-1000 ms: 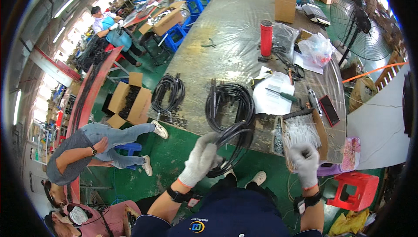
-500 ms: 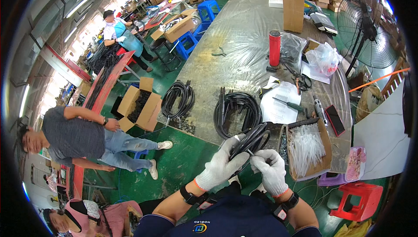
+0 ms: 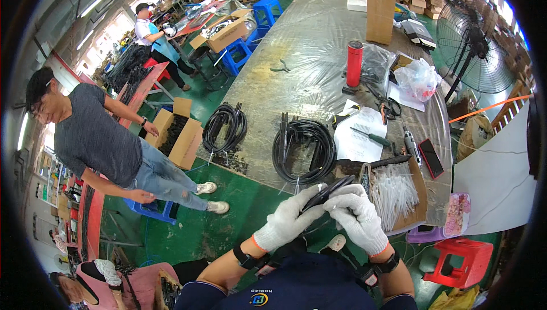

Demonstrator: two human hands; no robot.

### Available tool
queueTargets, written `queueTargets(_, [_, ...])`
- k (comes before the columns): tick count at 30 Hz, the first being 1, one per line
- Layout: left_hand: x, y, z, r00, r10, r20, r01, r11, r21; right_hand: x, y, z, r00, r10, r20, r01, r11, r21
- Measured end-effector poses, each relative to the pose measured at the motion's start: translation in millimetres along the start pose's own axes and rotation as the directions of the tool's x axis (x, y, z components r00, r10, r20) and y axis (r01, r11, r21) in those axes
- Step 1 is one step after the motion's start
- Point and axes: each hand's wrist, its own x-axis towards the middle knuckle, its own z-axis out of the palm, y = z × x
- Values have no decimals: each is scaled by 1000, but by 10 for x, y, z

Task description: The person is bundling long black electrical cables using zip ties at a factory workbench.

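Note:
In front of me at the table's near edge, a bundled coil of black cable [image 3: 326, 192] is gripped in my left hand [image 3: 286, 219], which wears a white knit glove. My right hand [image 3: 358, 214], gloved alike, is closed with its fingertips pinched against the near side of the coil; what they pinch is hidden. Just beyond lies a second black cable coil [image 3: 331, 153], with pale cable-tie tails at its near side. A third cable coil [image 3: 206, 133] rests near the left table edge. White cable ties [image 3: 393, 193] fill a cardboard box [image 3: 420, 187] to the right of my hands.
On the table [image 3: 273, 96] are a paper sheet [image 3: 360, 142], screwdriver [image 3: 370, 135], red bottle [image 3: 354, 64], phone [image 3: 431, 158] and pliers [image 3: 280, 67]. A fan [image 3: 473, 45] and red stool [image 3: 460, 263] stand right. One person [image 3: 99, 127] stands left, near an open carton [image 3: 185, 142].
The coil in my hands has tipped to a flatter, more edge-on view, and my right hand has come up closer against it. The person at the left has straightened and shifted.

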Motion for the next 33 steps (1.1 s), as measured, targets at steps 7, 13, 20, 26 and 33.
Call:
queueTargets(7, [-38, 51, 69, 999, -36, 21, 38, 994, -102, 113, -220, 64, 896, 442, 35, -377, 718, 584])
queueTargets(13, [-92, -6, 118, 999, -39, -3, 38, 986, -163, 58, -168, 85, 883, 469, 4, -382, 713, 588])
queueTargets(20, [-134, 45, 98, 998, -62, 6, 62, 988, -144, 24, -169, 109, 876, 483, -1, -377, 686, 622])
queueTargets(26, [-114, 48, 37, 996, 28, 79, -26, 999, -25, 35, -267, 92, 872, 489, 20, -412, 712, 568])
queueTargets(33, [-61, 92, -67, 969, 146, 200, -196, 945, 260, 111, -206, -3, 870, 466, 159, -484, 750, 450])
